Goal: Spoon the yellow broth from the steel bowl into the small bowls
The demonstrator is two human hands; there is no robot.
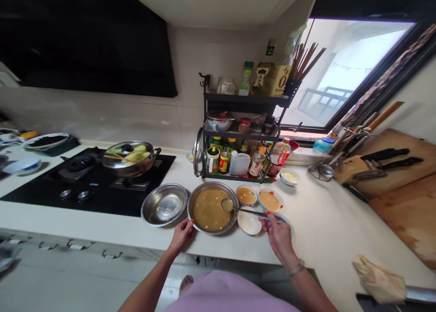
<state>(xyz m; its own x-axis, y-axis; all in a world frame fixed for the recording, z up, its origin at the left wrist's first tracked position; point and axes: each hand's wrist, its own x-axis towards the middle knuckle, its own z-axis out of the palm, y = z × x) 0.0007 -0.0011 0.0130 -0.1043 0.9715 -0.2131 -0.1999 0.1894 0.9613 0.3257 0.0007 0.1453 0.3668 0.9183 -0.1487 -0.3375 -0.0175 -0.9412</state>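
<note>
A steel basin (195,225) of cloudy brown broth stands on the counter in front of me. My left hand (183,234) is closed at its near left rim, fingertips pinching the edge. In my right hand (278,234) is the handle of a ladle (227,205), whose bowl is over the broth at the basin's right side with some broth in it. Under the handle stands a white bowl (250,222) with nothing visible in it. Behind it are two bowls of orange-brown liquid, the left bowl (246,195) and the right bowl (270,199).
An empty steel basin (165,204) stands to the left, near the black cooktop (102,198) with a lidded pan (129,160). A black rack (235,178) of bottles and jars is behind. To the right are a knife block (350,166), cutting boards (402,203) and a cloth (378,278).
</note>
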